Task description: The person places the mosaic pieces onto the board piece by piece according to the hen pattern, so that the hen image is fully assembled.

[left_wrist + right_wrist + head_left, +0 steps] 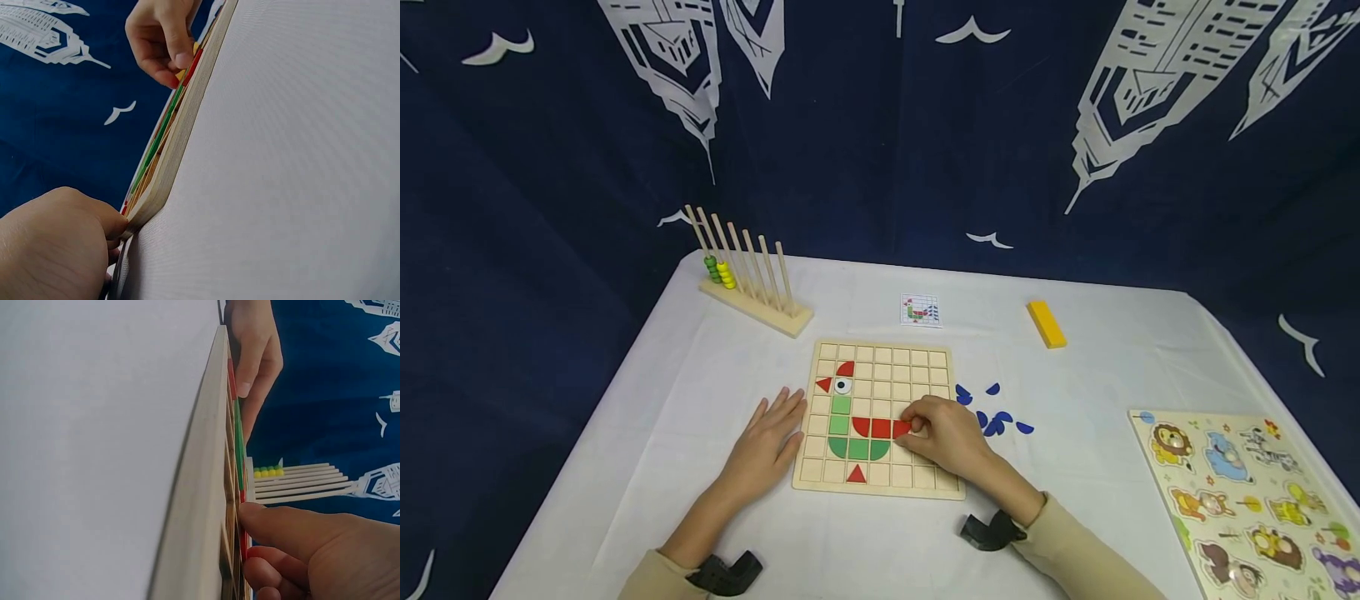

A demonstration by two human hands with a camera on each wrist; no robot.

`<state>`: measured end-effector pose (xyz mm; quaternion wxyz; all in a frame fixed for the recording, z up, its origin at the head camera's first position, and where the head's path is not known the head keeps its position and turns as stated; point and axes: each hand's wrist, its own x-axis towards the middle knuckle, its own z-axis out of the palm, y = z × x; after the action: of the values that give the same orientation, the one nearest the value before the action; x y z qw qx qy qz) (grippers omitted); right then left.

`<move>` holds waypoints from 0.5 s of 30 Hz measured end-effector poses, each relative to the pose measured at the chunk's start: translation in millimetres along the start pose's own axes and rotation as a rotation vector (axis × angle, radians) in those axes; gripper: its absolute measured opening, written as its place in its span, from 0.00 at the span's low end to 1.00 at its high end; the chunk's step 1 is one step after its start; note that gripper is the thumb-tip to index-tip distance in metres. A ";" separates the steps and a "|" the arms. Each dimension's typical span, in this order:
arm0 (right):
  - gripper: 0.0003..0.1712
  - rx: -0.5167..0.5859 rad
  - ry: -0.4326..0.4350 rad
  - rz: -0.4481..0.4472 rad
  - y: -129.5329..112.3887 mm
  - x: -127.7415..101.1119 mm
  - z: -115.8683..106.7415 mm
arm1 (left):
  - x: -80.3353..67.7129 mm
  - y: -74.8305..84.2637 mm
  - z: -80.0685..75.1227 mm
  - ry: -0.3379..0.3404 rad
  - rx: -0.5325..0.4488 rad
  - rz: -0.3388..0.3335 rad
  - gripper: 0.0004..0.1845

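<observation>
A square wooden grid board (925, 367) lies on the table, with red and green tiles and a round eye tile (843, 385) set in it like a bird. My right hand (951, 433) is over the board's right half, thumb and index finger pinching a red tile (900, 428) at the right end of the red row. Part of that tile is hidden by the fingers. My left hand (765, 446) lies flat on the cloth, its fingers straight and fingertips by the board's left edge. Several loose blue tiles (997, 421) lie right of the board.
A small pattern card (921, 310) lies behind the board. At the back left stands a peg rack (760, 308) with green and yellow beads. A yellow block (1047, 324) lies at the back right, and an animal puzzle board (1247, 500) is at the front right.
</observation>
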<state>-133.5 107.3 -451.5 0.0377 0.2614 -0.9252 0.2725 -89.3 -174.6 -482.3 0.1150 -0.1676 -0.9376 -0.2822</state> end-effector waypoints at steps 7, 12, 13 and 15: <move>0.11 0.073 0.020 0.009 0.7 -3.6 -5.0 | 0.8 -1.6 1.7 -0.014 0.004 -0.002 0.23; 0.10 0.115 0.079 0.018 8.3 -12.0 -14.7 | 0.9 -2.6 2.2 -0.033 0.007 -0.016 0.23; 0.10 0.113 0.097 0.020 10.9 -14.6 -17.1 | 1.0 -2.7 2.3 -0.035 0.009 -0.019 0.23; 0.10 0.091 0.134 0.029 17.3 -21.2 -22.1 | 1.2 -2.6 2.0 -0.037 0.008 -0.022 0.24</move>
<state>-125.6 141.0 -445.6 0.0836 0.2306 -0.9109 0.3318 -91.6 -175.1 -484.8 0.0951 -0.1619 -0.9425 -0.2766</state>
